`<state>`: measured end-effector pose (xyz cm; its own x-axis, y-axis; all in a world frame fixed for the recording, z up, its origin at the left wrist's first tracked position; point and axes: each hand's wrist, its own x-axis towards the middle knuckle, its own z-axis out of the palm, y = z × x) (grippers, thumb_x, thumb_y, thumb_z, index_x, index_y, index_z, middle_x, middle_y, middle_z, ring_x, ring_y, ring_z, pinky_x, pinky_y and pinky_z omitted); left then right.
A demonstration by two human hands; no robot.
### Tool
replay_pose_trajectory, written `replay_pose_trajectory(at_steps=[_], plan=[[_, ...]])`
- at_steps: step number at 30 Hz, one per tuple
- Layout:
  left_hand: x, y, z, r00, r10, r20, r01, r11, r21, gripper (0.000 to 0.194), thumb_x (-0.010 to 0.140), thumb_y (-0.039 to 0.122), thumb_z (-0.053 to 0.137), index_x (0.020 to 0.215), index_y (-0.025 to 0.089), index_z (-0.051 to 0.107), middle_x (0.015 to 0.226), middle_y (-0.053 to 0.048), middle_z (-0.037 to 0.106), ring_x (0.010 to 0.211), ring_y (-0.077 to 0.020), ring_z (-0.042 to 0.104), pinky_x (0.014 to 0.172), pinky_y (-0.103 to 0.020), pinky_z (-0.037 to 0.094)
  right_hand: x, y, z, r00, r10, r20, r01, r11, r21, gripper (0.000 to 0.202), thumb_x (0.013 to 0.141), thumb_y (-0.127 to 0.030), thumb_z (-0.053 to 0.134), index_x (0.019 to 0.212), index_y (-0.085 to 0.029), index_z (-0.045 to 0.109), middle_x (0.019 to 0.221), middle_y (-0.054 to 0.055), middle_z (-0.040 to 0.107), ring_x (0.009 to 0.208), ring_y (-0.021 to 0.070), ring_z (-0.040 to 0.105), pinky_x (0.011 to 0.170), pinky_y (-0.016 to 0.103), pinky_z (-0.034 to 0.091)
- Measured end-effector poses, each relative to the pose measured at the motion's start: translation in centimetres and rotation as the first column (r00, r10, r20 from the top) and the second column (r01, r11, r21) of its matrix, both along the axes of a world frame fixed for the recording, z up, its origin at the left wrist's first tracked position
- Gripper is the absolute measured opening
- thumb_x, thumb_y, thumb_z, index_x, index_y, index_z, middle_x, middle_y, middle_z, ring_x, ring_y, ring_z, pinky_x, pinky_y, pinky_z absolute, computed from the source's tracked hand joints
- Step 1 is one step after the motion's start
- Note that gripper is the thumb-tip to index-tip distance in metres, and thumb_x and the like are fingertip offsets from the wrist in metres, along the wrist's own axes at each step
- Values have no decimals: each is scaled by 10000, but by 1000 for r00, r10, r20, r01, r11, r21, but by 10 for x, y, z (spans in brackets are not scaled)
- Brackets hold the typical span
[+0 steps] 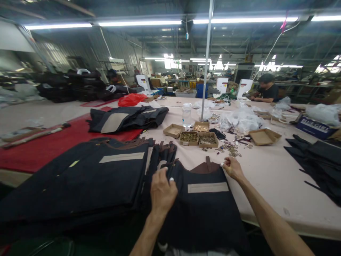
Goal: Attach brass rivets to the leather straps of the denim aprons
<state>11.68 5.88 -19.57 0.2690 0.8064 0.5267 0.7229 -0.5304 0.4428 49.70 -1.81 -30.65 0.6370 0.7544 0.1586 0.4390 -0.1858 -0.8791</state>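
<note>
Where the near edge of the pale pink table (269,192) is met, one dark navy cloth piece (202,209) with a brown upper border and a single beige strip is laid out, its lower part extended past that edge. Its top right corner is pinched between the thumb and fingers of the right hand (233,169); its top left corner is touched by the left hand (163,192), though whether cloth is gripped there cannot be told. White coverings are seen on some fingertips.

"BLUE GIRL" can be read on one blue cardboard box (313,127) near the table's right edge. Four small brown cardboard trays (174,136), filled with metal parts, are grouped beyond the cloth, just beside one clear plastic jar (187,115); one larger brown cardboard tray (266,138) is set farther right.

On the left, a stack of dark cloth pieces (87,174) is placed along the near edge, so little room is left beside the left hand. Bare tabletop is offered between the right forearm and the black cloth pieces (318,160) at the right edge.
</note>
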Motion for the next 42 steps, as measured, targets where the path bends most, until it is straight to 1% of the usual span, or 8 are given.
replay_pose_trajectory(at_steps=[4, 9, 15, 19, 27, 31, 38, 42], plan=[[64, -17, -57, 939, -345, -10, 344, 937, -56, 395, 857, 132, 534, 1249, 169, 567, 1234, -120, 628, 1188, -272, 582, 1065, -457, 491, 52, 59, 2, 933, -34, 359, 106, 977, -185, 260, 747, -252, 571, 921, -169, 745, 869, 87, 770, 822, 241, 702, 770, 310, 518], [89, -23, -92, 948, -310, -76, 302, 948, -95, 361, 900, 165, 530, 1254, 170, 603, 1355, -129, 590, 1307, -301, 517, 1120, -519, 441, 82, 104, 1, 912, 55, 407, 80, 948, -308, 190, 709, -212, 634, 822, -190, 786, 855, 80, 786, 838, 230, 703, 772, 271, 485], [88, -20, -88, 950, -299, -92, 285, 948, -138, 351, 913, 161, 524, 1255, 168, 600, 1363, -121, 581, 1316, -294, 493, 1130, -497, 426, 98, 123, -9, 902, 140, 409, 47, 909, -414, 142, 704, -212, 671, 766, -191, 797, 771, 94, 769, 781, 222, 690, 692, 252, 450], [111, -17, -77, 962, -244, -122, 214, 952, -217, 254, 868, 142, 555, 1106, 163, 641, 1231, -127, 620, 1178, -299, 543, 1029, -488, 480, 105, 128, -8, 905, 214, 367, -17, 881, -473, 84, 664, -178, 667, 636, -170, 746, 612, 63, 700, 631, 181, 628, 589, 244, 396], [158, -34, -83, 832, -526, -175, 487, 844, -224, 441, 950, 292, 545, 1379, 189, 560, 1480, -85, 518, 1361, -300, 416, 1171, -490, 347, 119, 128, -12, 916, 311, 253, -129, 825, -550, 122, 654, -219, 657, 660, -132, 742, 539, 36, 639, 508, 139, 542, 523, 243, 363], [158, -36, -88, 824, -529, -202, 480, 842, -244, 467, 976, 322, 507, 1424, 194, 533, 1519, -78, 495, 1402, -316, 381, 1189, -522, 313, 127, 128, -15, 920, 299, 255, -130, 844, -521, 125, 643, -234, 651, 633, -134, 726, 525, 34, 623, 508, 139, 536, 504, 241, 335], [160, -33, -89, 844, -513, -160, 470, 849, -243, 470, 963, 300, 513, 1418, 188, 538, 1525, -67, 498, 1415, -307, 375, 1207, -506, 298, 138, 116, -19, 930, 143, 339, 36, 881, -472, 176, 639, -215, 606, 717, -149, 750, 579, 50, 674, 545, 157, 577, 513, 225, 343], [160, -31, -91, 847, -508, -154, 466, 850, -245, 452, 959, 298, 518, 1398, 197, 556, 1524, -65, 499, 1415, -303, 379, 1207, -505, 299, 135, 117, -21, 932, 170, 321, -15, 900, -436, 222, 685, -289, 630, 796, -166, 778, 654, 49, 712, 582, 172, 610, 531, 235, 371]])
